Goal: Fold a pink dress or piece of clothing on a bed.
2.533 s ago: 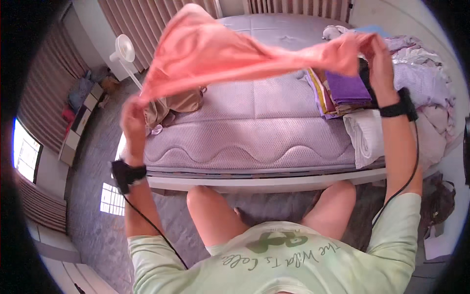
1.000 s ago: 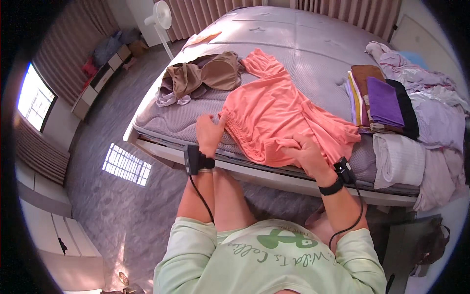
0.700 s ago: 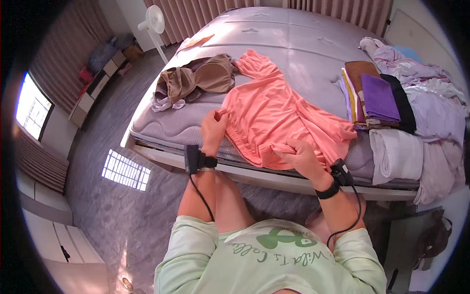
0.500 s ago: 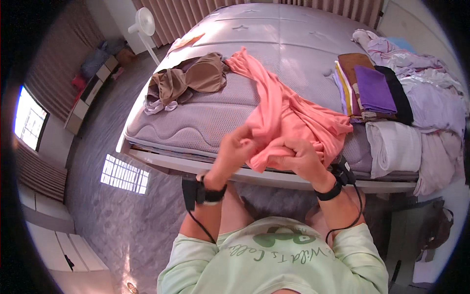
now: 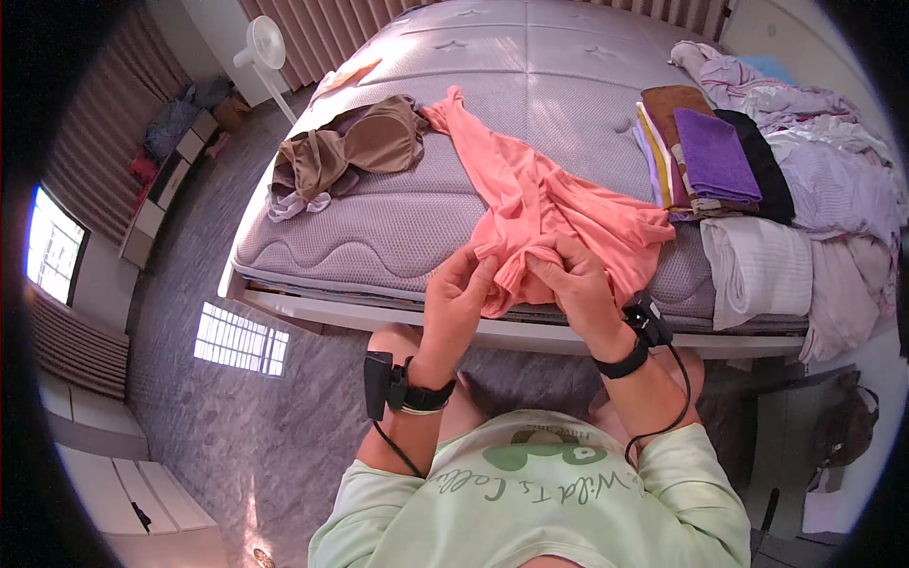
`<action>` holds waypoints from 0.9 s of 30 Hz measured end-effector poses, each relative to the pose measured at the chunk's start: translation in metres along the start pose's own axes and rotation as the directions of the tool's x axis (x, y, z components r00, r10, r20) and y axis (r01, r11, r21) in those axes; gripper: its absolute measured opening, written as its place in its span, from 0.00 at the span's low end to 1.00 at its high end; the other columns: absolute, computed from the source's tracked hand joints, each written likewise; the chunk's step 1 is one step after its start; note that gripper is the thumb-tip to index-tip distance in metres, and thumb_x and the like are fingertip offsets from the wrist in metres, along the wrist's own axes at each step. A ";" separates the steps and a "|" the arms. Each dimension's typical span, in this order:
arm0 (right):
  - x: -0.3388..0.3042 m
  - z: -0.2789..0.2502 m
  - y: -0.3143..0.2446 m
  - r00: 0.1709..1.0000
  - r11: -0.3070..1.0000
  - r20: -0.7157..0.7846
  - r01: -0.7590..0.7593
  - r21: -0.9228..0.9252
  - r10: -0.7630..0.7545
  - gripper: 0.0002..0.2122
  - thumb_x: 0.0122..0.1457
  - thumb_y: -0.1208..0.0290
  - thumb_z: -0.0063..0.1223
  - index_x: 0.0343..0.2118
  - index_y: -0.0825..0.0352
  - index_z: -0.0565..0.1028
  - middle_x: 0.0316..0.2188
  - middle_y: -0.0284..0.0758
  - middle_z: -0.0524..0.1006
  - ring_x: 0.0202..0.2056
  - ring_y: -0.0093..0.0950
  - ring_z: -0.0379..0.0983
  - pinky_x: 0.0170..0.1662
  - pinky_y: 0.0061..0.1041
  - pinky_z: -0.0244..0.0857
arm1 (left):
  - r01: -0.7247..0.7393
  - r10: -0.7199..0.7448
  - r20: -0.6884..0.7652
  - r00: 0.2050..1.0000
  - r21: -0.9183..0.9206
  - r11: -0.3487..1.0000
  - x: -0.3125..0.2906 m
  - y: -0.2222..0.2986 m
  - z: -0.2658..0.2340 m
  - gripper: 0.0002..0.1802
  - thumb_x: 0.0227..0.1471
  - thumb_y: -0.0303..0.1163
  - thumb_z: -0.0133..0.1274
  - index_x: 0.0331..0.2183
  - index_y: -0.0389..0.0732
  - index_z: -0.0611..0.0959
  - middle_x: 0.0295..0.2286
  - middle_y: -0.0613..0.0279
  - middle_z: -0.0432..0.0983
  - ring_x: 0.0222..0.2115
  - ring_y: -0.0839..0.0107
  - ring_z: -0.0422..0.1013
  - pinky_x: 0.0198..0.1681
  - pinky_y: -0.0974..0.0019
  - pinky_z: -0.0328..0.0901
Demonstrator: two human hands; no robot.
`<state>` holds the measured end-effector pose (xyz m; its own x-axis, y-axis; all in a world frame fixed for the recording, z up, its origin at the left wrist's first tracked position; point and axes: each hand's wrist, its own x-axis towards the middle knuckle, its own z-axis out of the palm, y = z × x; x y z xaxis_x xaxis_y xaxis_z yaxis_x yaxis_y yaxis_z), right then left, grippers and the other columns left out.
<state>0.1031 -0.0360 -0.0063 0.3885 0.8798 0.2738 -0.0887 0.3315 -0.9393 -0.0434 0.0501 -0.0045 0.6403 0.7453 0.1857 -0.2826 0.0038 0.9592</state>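
Observation:
A coral-pink garment (image 5: 530, 189) lies bunched across the front of the mattress, one narrow part stretching away toward the far left. My left hand (image 5: 456, 289) pinches its near edge between thumb and fingers. Close beside it, my right hand (image 5: 575, 275) grips the same cloth, thumb on top. The gathered edge sits between both hands, just over the bed's front rim. Whether the garment is a shirt or something else I cannot tell. Left of it lie brown bras (image 5: 383, 137). On the right is a stack of folded clothes with a purple piece (image 5: 717, 156) on top.
A folded white cloth (image 5: 757, 270) lies at the bed's front right, beside a heap of pale rumpled fabric (image 5: 833, 189). The mattress (image 5: 379, 237) rests in a white bed frame (image 5: 312, 308). A white fan (image 5: 265, 44) stands at the far left. Black straps with cables circle both wrists.
My left hand has moved up beside the right one and takes the pink cloth's edge in a pinch. The cloth's near part is gathered lower and flatter. The view has shifted slightly.

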 end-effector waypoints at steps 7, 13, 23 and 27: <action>0.000 0.004 0.010 0.989 0.974 -0.128 -0.050 0.219 0.080 0.06 0.60 0.74 0.53 0.37 0.68 0.75 0.31 0.24 0.74 0.34 0.12 0.67 0.38 0.13 0.63 | -0.057 0.055 0.023 0.998 0.117 0.991 -0.018 -0.008 0.027 0.19 0.59 0.28 0.49 0.51 0.33 0.70 0.41 0.65 0.72 0.41 0.80 0.67 0.43 0.76 0.64; -0.005 -0.002 -0.008 0.999 0.975 -0.008 0.034 -0.218 -0.036 0.06 0.55 0.77 0.54 0.36 0.70 0.75 0.27 0.24 0.72 0.30 0.13 0.65 0.33 0.15 0.62 | -0.037 0.037 0.072 0.997 0.001 0.999 -0.019 -0.005 0.010 0.22 0.56 0.20 0.46 0.54 0.33 0.67 0.47 0.64 0.68 0.46 0.77 0.65 0.50 0.73 0.61; -0.015 -0.031 -0.040 0.918 0.719 0.393 0.306 -0.624 -0.050 0.14 0.41 0.76 0.60 0.34 0.69 0.74 0.28 0.43 0.75 0.31 0.39 0.74 0.34 0.30 0.66 | -0.152 0.154 0.079 0.985 -0.022 0.988 -0.059 0.077 -0.039 0.19 0.57 0.23 0.47 0.51 0.34 0.69 0.43 0.63 0.71 0.44 0.76 0.67 0.50 0.71 0.61; -0.004 -0.053 -0.035 0.844 0.410 0.378 0.520 -0.749 -0.379 0.12 0.41 0.77 0.56 0.32 0.67 0.74 0.31 0.44 0.75 0.36 0.44 0.73 0.38 0.35 0.68 | -0.234 0.238 -0.121 0.964 0.045 0.971 -0.073 0.093 -0.062 0.21 0.56 0.28 0.51 0.50 0.32 0.69 0.43 0.61 0.71 0.46 0.73 0.67 0.52 0.68 0.60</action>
<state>0.1535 -0.0691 0.0142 0.0146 0.7461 0.6656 0.8528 0.3382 -0.3978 -0.1607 0.0368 0.0581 0.4634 0.7999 0.3814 -0.3920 -0.2009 0.8978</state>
